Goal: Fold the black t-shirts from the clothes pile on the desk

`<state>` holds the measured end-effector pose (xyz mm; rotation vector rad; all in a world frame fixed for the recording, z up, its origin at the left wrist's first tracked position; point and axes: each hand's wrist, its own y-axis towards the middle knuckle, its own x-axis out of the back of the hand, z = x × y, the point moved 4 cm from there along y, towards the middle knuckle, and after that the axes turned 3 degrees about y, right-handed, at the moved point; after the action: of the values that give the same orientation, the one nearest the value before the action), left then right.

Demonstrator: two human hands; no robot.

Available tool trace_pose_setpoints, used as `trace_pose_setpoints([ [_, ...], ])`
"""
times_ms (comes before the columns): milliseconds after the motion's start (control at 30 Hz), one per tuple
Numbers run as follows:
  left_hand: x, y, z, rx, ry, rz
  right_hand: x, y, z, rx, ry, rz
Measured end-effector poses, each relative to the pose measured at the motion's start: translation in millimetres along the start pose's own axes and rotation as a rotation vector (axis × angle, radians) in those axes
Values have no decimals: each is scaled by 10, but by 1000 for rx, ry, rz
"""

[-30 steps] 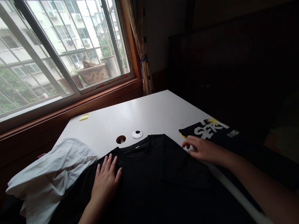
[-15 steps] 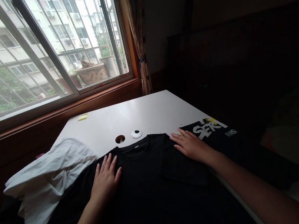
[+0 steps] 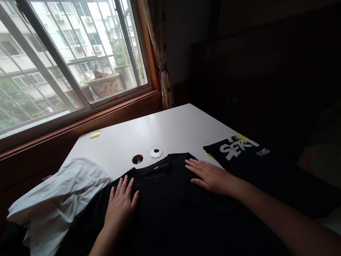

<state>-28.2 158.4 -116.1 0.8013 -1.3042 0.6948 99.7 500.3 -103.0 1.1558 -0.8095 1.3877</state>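
A black T-shirt (image 3: 170,213) lies spread on the white table (image 3: 164,131), its collar toward the window. My left hand (image 3: 120,204) rests flat on its left shoulder, fingers stretched out. Flat on the right shoulder, where a sleeve is folded inward, lies my right hand (image 3: 209,175) with fingers apart. Neither hand holds anything.
A crumpled white garment (image 3: 54,205) lies at the left of the T-shirt. A folded black shirt with white lettering (image 3: 241,151) lies at the right edge. A cable hole (image 3: 137,159) and its round cap (image 3: 156,153) sit just beyond the collar. A yellow note (image 3: 95,134) lies near the window.
My right hand has slid left from the table edge beside the lettered shirt onto the black T-shirt's right shoulder and flattened. My left hand has stayed put.
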Motion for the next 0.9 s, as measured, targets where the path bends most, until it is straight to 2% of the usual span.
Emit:
trace_pose_setpoints([
  [167, -4, 2, -2, 1, 13, 2, -7, 31, -277, -150, -149, -89],
  [300, -1, 0, -1, 1, 19, 8, 40, -1, -375, -134, -159, -131],
  [433, 12, -3, -4, -3, 13, 1, 340, -107, -389, -74, -39, -237],
  [533, 11, -3, -4, -5, 12, -1, 663, -245, -380, -122, 27, -306],
  [600, 2, -3, -2, -4, 14, 3, 798, -350, -330, -151, 64, -280],
  [667, -7, -2, 3, -4, 13, 2, 833, -470, -246, -151, 112, -221],
  [767, -14, -2, 8, -6, 4, -5, 727, -690, -120, -156, 192, -85],
  [900, -9, -5, 8, -7, 2, -1, 536, -995, -38, -244, 240, 66],
])
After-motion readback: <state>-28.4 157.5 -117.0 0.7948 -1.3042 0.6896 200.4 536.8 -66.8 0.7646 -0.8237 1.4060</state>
